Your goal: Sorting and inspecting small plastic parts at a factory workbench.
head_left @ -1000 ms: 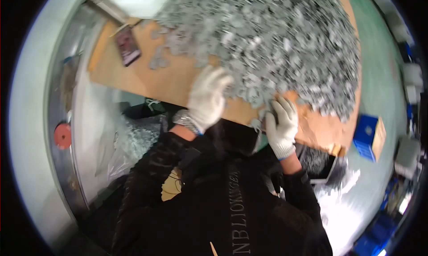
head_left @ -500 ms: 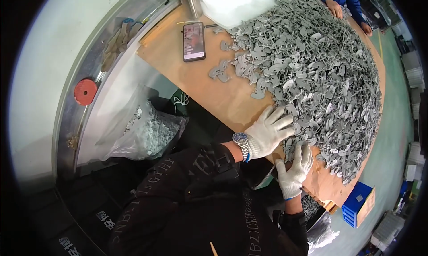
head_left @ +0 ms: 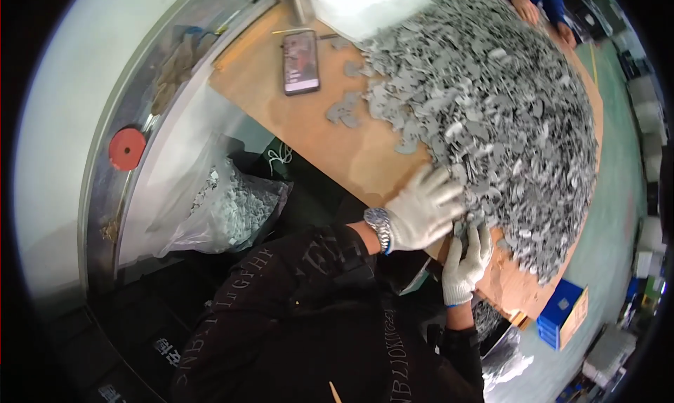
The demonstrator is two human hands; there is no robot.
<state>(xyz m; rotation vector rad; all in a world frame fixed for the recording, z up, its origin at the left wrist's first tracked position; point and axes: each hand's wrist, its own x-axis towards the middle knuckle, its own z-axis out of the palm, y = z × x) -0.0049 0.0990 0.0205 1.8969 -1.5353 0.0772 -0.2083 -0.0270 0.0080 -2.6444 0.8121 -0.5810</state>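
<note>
My left hand [head_left: 425, 208], in a white knit glove, lies palm down with fingers spread at the near edge of a heap of flat, curved grey metal pieces [head_left: 505, 122]. Its fingertips touch the heap. Right beside it, my right hand [head_left: 466, 266], also gloved, has its thumb and fingers bent around a few grey metal pieces [head_left: 460, 227] at the table edge. How firmly it grips them is hard to see, and the left hand is blurred. A steel watch [head_left: 379, 229] sits on my left wrist.
The heap covers much of the brown tabletop [head_left: 330, 147]. A phone [head_left: 300, 62] and a white sheet [head_left: 365, 6] lie at the back. Another person's hand [head_left: 525, 8] rests at the far side. Below stand a clear bag of pieces [head_left: 235, 210] and a blue bin [head_left: 560, 312].
My right thumb has moved in toward the fingers, around the pieces. The left hand stays nearly in place, still spread. The whole view has shifted slightly.
</note>
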